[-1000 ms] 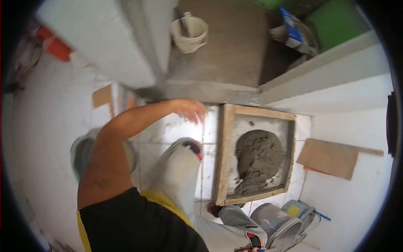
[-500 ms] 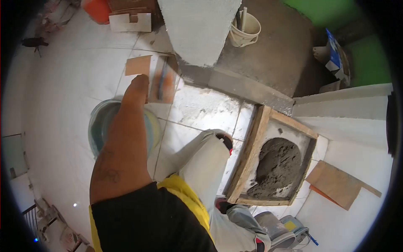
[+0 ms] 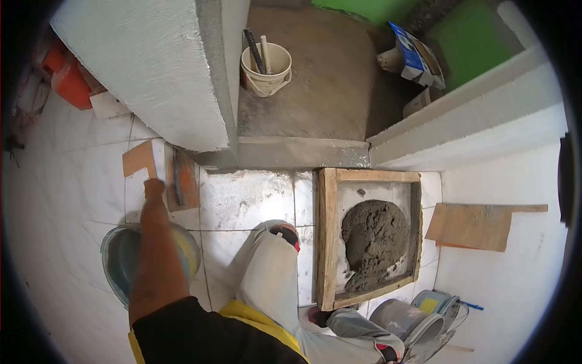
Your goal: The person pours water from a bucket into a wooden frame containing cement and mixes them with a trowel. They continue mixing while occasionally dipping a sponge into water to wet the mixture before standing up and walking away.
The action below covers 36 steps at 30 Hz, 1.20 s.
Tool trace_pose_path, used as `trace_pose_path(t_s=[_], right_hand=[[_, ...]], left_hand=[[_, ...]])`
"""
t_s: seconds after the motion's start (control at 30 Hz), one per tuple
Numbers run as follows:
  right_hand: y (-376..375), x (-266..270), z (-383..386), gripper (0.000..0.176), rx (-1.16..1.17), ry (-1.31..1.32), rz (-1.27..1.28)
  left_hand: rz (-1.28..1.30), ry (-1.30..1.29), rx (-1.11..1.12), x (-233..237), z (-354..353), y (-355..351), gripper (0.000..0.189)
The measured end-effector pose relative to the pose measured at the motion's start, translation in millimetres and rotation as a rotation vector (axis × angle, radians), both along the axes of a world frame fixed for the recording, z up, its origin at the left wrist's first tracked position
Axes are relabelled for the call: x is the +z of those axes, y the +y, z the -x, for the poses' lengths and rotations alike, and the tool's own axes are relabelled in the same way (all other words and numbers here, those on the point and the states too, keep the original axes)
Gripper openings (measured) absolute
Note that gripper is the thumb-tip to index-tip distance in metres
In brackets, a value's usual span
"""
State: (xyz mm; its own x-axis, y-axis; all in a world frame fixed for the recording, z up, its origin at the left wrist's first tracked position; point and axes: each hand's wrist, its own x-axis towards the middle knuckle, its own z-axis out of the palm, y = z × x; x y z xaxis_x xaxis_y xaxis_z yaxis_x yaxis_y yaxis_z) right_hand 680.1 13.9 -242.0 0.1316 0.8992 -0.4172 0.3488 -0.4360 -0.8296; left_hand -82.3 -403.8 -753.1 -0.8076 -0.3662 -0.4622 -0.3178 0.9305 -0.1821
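1. Observed, left hand point(image 3: 154, 188): positioned left of centre in the frame, at the lower edge of the tan sheet point(image 3: 136, 159). Contact appears likely; whether anything is gripped cannot be told, the fingers being too small and partly hidden. The forearm is extended over the round tub point(image 3: 118, 261).
2. Right hand: not shown; its state cannot be told.
3. Grey mix point(image 3: 376, 236): located right of centre, inside the wooden-sided tray point(image 3: 327, 242). It is heaped in one main mound, with bare tray surface around it and a small separate lump above.
4. Progress, as judged: the mix has been gathered in the tray and appears already wetted. The bulk is left unspread. No tool is seen in the mound.
5. Surroundings: the pale bucket point(image 3: 264, 88), holding two upright rods or handles, is seen at upper centre; grey buckets point(image 3: 400, 318) are noted at lower right.
6. Compared with the first earlier frame: the left hand, then held over the tiles near the tray, is now placed at the tan sheet. In the second, the sheet had already been reached. The view has been turned since then; no clear change is noted in the mound.
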Motion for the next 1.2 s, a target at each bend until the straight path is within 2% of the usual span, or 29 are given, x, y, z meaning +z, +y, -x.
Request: trace_pose_path(t_s=[0.03,0.1,0.13,0.17,0.2,0.23,0.27,0.3,0.37,0.43,0.5,0.57,0.67,0.7,0.73,0.77,0.8,0.83,0.9,0.93,1.0,1.07,1.13,1.2], right_hand=[[0,0,-1,0.036,0.007,-0.003,0.008],[-1,0,-2,0.035,0.020,0.002,0.017],[-4,8,19,0.032,-0.006,-0.034,-0.065],[-4,6,13,0.032,-0.019,-0.011,-0.060],[-4,1,6,0.031,-0.037,0.032,-0.071],[-6,0,3,0.031,-0.054,0.070,-0.074],[-6,1,2,0.031,-0.038,0.065,-0.079],[-6,5,11,0.031,-0.049,0.075,-0.043],[-8,8,20,0.030,-0.001,0.121,-0.146],[-9,-2,6,0.030,-0.031,0.119,-0.108],[-5,-8,-6,0.031,-0.059,0.098,-0.096],[-2,-1,1,0.029,-0.053,0.105,-0.096],[2,-8,-7,0.025,-0.075,0.208,-0.080],[2,-7,-7,0.025,-0.079,0.209,-0.085],[3,-5,-4,0.025,-0.057,0.218,-0.075],[2,-3,-2,0.025,-0.037,0.225,-0.066],[2,-3,-2,0.024,-0.021,0.233,-0.081],[1,-4,-2,0.024,-0.024,0.230,-0.087],[-2,-8,-9,0.024,-0.076,0.226,-0.071],[-3,-13,-18,0.025,-0.082,0.240,-0.058],[-8,-8,-13,0.026,-0.113,0.225,-0.069],[-11,-6,-14,0.028,-0.142,0.189,-0.073],[-13,-7,-14,0.028,-0.187,0.162,-0.054],[-11,-3,-9,0.028,-0.214,0.124,-0.052]], left_hand=[[-0.066,0.092,-0.074,-17,48,-24,0.044],[0.086,0.192,-0.374,8,104,-48,0.033],[0.090,0.214,-0.383,73,118,-26,0.033],[0.099,0.066,-0.503,183,94,9,0.034],[0.115,0.092,-0.520,242,95,34,0.034],[0.195,-0.133,-0.592,287,96,50,0.033],[0.286,-0.372,-0.648,328,86,61,0.033],[0.325,-0.372,-0.649,375,58,81,0.033],[0.372,-0.476,-0.823,449,-8,132,0.031],[0.390,-0.483,-1.151,486,-60,163,0.031],[0.350,-0.540,-1.365,521,-114,207,0.023],[0.027,-0.444,-1.529,552,-152,249,0.024],[-0.379,-0.116,-1.645,576,-159,326,0.017],[-0.443,0.057,-1.649,578,-149,353,0.015],[-0.338,0.144,-1.690,577,-123,386,0.012],[-0.456,0.122,-1.346,571,-94,422,0.017],[-0.564,0.313,-1.331,582,-84,448,0.023],[-0.478,0.474,-1.253,569,-43,481,0.028],[-0.461,0.516,-1.023,546,34,530,0.027],[-0.464,0.514,-1.033,538,55,539,0.027],[-0.508,0.420,-0.835,522,99,553,0.026],[-0.569,0.481,-0.765,477,165,559,0.025],[-0.409,0.561,-0.773,462,173,553,0.027],[-0.487,0.470,-0.594,435,200,545,0.031]])
